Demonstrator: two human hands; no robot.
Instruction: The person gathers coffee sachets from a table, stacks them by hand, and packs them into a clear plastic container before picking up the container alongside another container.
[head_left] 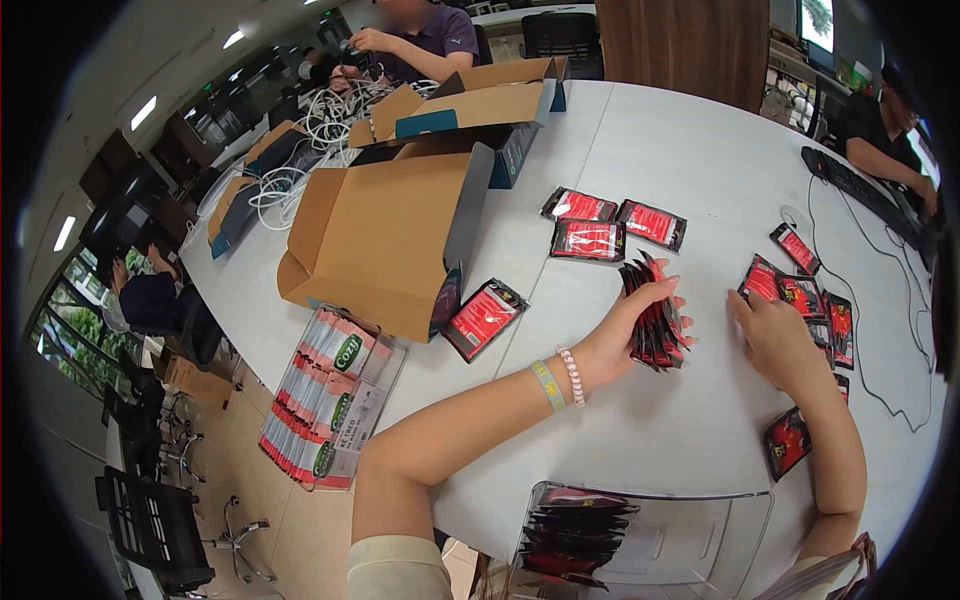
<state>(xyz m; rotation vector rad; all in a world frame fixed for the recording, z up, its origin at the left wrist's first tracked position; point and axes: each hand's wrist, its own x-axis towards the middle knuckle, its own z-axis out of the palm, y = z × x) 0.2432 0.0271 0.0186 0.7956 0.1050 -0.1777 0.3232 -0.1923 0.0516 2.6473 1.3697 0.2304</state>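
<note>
My left hand [625, 335], with a bead bracelet and a wristband at the wrist, is closed round an upright stack of red and black packets [656, 320]. To its right, my right hand [775, 335] touches a loose pile of the same packets [804, 292]; its fingertips rest at a red packet's edge, and whether they pinch it is hidden. Several more packets [588, 240] lie flat beyond my left hand. Nearest to me stands a clear plastic tray [690, 535], with a row of these packets [575, 530] in its left part.
Another clear box [375, 405] of Cozy packets stands at left, near an open cardboard box [385, 235] and one packet [485, 318]. White cables [335, 125] lie farther back. A keyboard [862, 190] is at right. Other people sit around the table [690, 125].
</note>
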